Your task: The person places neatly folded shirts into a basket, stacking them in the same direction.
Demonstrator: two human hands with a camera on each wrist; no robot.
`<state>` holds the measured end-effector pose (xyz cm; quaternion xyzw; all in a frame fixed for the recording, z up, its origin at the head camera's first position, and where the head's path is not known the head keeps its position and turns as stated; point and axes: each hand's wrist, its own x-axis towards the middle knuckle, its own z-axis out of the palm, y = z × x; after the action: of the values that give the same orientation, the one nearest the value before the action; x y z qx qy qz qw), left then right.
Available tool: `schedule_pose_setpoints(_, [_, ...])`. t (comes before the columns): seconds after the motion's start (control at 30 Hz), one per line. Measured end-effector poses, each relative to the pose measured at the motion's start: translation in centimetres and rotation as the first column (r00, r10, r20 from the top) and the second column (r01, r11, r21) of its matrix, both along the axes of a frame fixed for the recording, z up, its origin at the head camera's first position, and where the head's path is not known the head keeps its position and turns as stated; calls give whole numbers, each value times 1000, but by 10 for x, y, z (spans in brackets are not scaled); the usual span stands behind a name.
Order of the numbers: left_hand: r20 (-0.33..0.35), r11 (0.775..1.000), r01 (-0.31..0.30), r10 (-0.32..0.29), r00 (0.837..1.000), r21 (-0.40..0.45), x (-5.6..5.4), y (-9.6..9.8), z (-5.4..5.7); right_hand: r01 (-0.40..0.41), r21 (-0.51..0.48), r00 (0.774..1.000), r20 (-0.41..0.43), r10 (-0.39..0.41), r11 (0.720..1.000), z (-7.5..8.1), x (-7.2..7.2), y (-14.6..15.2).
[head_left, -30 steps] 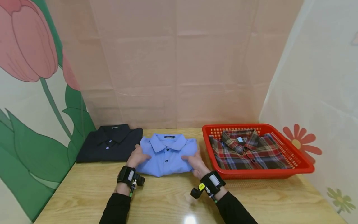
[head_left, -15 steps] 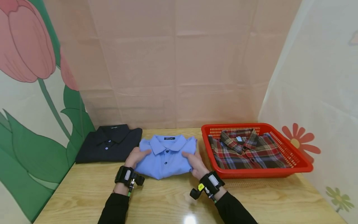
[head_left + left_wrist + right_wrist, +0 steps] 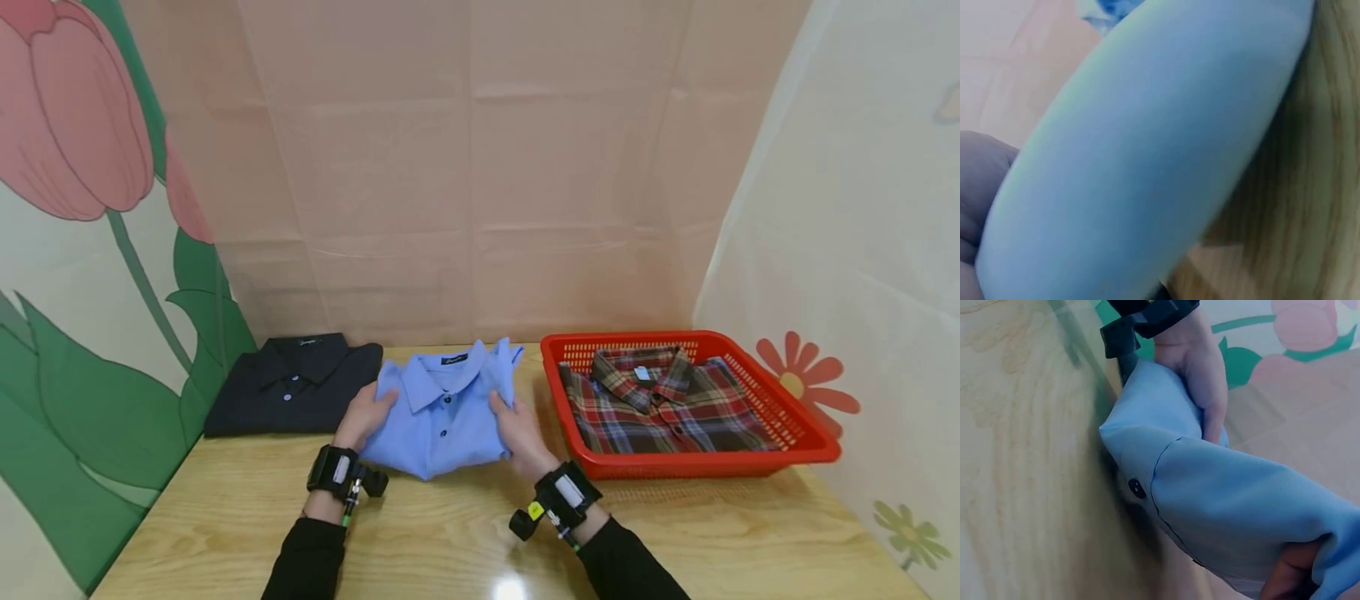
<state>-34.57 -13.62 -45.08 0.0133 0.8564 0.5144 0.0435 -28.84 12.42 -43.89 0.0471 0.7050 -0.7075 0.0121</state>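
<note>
A folded light-blue collared shirt (image 3: 450, 433) with dark buttons is held between my two hands in the head view. My left hand (image 3: 363, 414) grips its left side, thumb on top. On the opposite side my right hand (image 3: 523, 433) grips the edge, thumb on top and the other fingers hidden beneath. The shirt's front edge bulges, and its right shoulder is raised and creased. In the right wrist view, the left hand (image 3: 1207, 381) pinches the far side, while right-hand fingers (image 3: 1291, 565) press into the cloth. Blue cloth (image 3: 1141, 150) fills most of the left wrist view.
A folded black shirt (image 3: 300, 392) lies close to my left hand on the wooden table (image 3: 435, 542). To the right stands a red plastic basket (image 3: 712, 462) with a folded plaid shirt (image 3: 675, 408) in it. A plain curtain (image 3: 472, 167) hangs behind the table.
The right hand has tightened and moved slightly left, drawing the blue shirt's right side inward and up. The shirt has tilted and narrowed. The black shirt and basket stay put.
</note>
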Motion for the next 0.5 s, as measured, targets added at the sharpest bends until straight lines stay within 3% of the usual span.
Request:
schedule_pose_setpoints(0.27, [-147,999,-5,11,989,44,2,8,11,-11,-13,997,-80,10,1000,26,10,14])
schedule_pose_setpoints(0.5, [-275,998,-12,28,961,60,7,19,23,-22,-4,997,-73,22,1000,44,23,31])
